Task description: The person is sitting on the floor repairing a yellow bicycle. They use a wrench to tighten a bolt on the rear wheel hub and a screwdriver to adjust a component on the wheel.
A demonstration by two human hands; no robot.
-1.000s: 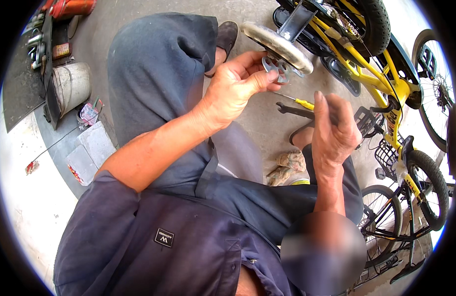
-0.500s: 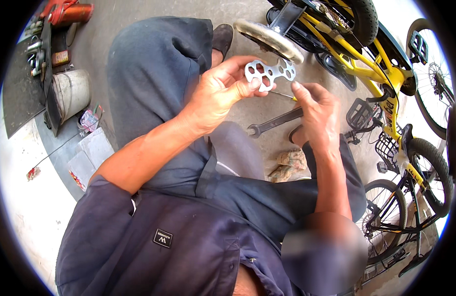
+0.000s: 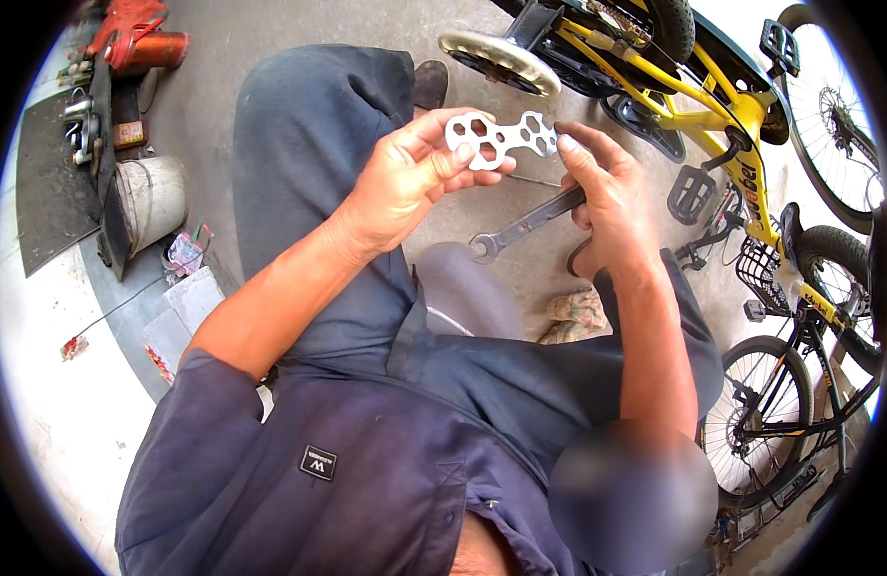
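My left hand [image 3: 395,178] pinches a flat silver multi-hole bone wrench [image 3: 492,141] by its left end, thumb on top. The bone wrench is raised in front of me, its hexagonal holes showing. My right hand [image 3: 611,187] has its thumb and forefinger at the bone wrench's right end. An open-end wrench [image 3: 530,223], dark steel, runs out from under that hand's curled lower fingers, its jaw toward my knee. Its far end is hidden in the hand. A thin rod [image 3: 534,180] shows behind, partly covered.
A yellow bicycle [image 3: 722,134] lies ahead on the right, a small training wheel [image 3: 499,62] near my hands. Another bicycle's wheel [image 3: 758,422] stands at the right. A white bucket [image 3: 153,204], a dark bench [image 3: 59,182] and a red tool [image 3: 141,43] are at the left.
Both hands have shifted slightly left and up with the bone wrench. The open-end wrench has tilted more steeply along with my right hand. The surroundings shifted a little with the view.
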